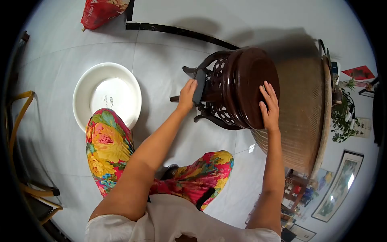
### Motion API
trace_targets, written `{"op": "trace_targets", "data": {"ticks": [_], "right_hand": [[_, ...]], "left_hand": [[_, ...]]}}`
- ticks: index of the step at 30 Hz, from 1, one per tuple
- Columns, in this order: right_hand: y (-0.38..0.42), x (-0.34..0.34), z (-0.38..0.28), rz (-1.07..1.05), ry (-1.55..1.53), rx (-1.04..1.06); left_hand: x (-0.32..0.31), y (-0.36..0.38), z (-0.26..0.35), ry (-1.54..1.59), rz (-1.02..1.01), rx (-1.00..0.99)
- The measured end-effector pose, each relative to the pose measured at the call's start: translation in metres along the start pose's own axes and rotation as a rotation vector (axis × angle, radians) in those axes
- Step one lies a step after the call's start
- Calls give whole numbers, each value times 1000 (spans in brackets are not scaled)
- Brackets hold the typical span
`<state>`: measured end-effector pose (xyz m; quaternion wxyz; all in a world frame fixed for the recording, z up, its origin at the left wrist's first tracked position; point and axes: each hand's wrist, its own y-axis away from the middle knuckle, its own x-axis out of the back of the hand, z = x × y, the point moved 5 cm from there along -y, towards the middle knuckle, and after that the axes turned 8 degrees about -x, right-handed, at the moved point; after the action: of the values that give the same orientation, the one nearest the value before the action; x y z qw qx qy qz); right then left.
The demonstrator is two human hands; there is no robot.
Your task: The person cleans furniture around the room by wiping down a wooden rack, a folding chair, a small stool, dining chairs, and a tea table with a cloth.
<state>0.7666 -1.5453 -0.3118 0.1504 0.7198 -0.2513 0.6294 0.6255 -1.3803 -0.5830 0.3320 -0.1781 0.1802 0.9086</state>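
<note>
A dark brown carved wooden stool point(238, 86) lies tipped on its side on the tiled floor, its round seat facing right. My left hand point(188, 96) presses a dark grey cloth point(199, 86) against the stool's openwork side near its legs. My right hand point(269, 105) rests flat with fingers spread on the round seat, steadying it. A bit of green shows under that hand's fingertips; what it is cannot be told.
A white plastic basin point(82, 99) sits on the floor to the left, by my flowered knee point(105, 139). A large woven-sided round object point(302, 113) stands right behind the stool. A red bag point(100, 11) lies far off. A yellow chair frame point(18, 121) is at the left edge.
</note>
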Motion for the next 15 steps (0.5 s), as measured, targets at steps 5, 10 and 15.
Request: {"op": "trace_targets", "data": {"ticks": [5,10,15], "right_hand": [[14,15,5,74,213,53],[17,13,10,165,223,33],[21,11,14,164,214,13]], "left_hand": [[-6,19,-4,464,152,176],[-36,7,94,1,171,-312],[-96,21,135,-264,-165,-742]]}}
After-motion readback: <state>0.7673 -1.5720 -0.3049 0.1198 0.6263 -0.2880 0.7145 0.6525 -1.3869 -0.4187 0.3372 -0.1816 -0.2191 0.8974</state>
